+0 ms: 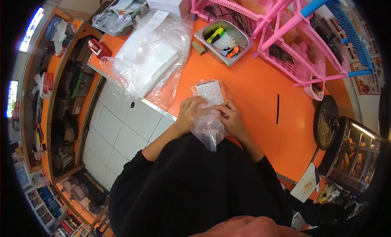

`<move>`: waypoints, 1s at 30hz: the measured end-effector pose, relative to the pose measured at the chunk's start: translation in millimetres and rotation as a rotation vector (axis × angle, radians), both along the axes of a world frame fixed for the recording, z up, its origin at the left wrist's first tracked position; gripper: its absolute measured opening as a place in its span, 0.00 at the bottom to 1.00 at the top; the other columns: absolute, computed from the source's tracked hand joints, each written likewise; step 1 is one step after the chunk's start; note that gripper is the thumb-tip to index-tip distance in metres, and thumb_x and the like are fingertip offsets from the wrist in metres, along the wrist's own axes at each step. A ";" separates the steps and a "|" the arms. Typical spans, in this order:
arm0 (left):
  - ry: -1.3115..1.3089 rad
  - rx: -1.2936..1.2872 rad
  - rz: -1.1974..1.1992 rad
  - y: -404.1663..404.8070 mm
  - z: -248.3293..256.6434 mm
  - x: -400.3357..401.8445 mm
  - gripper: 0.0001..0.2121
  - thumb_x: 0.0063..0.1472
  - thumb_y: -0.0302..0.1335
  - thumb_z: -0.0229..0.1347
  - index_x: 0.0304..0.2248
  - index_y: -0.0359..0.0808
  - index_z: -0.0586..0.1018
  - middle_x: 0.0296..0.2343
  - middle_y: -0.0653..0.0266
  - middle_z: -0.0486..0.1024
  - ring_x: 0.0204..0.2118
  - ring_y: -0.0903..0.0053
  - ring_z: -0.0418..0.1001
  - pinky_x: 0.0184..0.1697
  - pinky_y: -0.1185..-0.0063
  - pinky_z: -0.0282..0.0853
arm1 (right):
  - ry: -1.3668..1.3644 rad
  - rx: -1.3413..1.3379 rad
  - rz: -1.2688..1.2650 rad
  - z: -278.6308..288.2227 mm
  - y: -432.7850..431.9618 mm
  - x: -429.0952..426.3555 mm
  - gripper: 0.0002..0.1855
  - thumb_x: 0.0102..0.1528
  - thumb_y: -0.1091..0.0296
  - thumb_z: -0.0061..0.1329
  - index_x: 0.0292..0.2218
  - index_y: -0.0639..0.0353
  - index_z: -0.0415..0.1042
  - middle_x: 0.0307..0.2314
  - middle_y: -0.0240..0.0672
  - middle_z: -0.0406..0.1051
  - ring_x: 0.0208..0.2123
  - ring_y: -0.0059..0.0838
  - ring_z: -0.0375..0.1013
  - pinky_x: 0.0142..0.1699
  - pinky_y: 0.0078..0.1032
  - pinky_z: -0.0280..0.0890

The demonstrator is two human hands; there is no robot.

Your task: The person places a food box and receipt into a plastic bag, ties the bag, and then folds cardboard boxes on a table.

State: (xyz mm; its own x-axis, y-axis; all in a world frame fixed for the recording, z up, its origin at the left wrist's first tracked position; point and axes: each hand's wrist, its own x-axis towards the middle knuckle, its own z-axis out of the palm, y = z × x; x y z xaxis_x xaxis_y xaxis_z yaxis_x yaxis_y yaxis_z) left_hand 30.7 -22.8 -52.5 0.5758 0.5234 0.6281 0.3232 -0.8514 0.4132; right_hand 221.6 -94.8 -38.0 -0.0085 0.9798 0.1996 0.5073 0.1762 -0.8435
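Observation:
A clear plastic bag [209, 124] is in front of me at the near edge of the orange table [253, 93]. Its gathered end hangs toward my dark top. A printed paper slip [210, 91] bearing writing shows at the bag's far end; whether it is inside or on top, I cannot tell. My left hand [190, 113] grips the bag's left side with bent fingers. On the right side, my right hand [231, 116] pinches the gathered plastic between thumb and fingers. The fingers hide part of the bag's middle.
A black pen [278, 109] lies on the right. Farther back are a metal tray [227, 60] with highlighters, large plastic bags [146, 62], a red tape dispenser [99, 48] and pink plastic racks [287, 64]. A dark round pan [325, 122] and a white cutting board [302, 188] stand right.

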 end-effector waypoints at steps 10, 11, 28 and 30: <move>-0.325 -0.940 0.070 -0.3 2.5 9.7 0.14 0.50 0.25 0.60 0.36 0.31 0.73 0.26 0.65 0.76 0.31 0.78 0.76 0.33 0.78 0.71 | 0.189 -0.123 -0.096 -11.6 -13.8 3.8 0.09 0.48 0.79 0.53 0.34 0.64 0.74 0.28 0.34 0.71 0.29 0.22 0.72 0.34 0.18 0.67; -0.293 -1.000 0.117 2.2 1.6 11.6 0.15 0.49 0.25 0.62 0.35 0.31 0.73 0.25 0.65 0.76 0.30 0.78 0.76 0.32 0.79 0.71 | 0.214 -0.113 -0.091 -9.3 -12.5 0.8 0.08 0.49 0.79 0.53 0.34 0.66 0.74 0.28 0.33 0.71 0.28 0.20 0.72 0.34 0.18 0.67; 0.127 -0.174 -0.173 0.8 -0.4 0.2 0.16 0.48 0.22 0.55 0.39 0.36 0.76 0.32 0.63 0.73 0.32 0.70 0.74 0.31 0.75 0.72 | 0.531 -0.278 -0.112 -29.0 10.1 2.2 0.09 0.53 0.75 0.52 0.36 0.69 0.72 0.31 0.35 0.72 0.33 0.21 0.73 0.39 0.19 0.67; 0.170 -0.215 -0.172 3.1 2.8 2.2 0.14 0.49 0.22 0.55 0.38 0.37 0.76 0.30 0.63 0.72 0.30 0.70 0.73 0.32 0.75 0.71 | 0.622 -0.347 -0.148 -20.3 7.0 1.7 0.10 0.54 0.74 0.51 0.38 0.67 0.72 0.32 0.35 0.73 0.34 0.21 0.73 0.41 0.18 0.67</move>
State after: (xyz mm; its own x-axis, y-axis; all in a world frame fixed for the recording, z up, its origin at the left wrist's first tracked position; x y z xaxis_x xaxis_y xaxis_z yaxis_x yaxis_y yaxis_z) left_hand 32.8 -19.7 -49.7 0.7543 0.5195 0.4014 0.2617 -0.7987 0.5418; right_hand 223.4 -87.8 -58.2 0.1433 0.9696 -0.1982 -0.0869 -0.1872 -0.9785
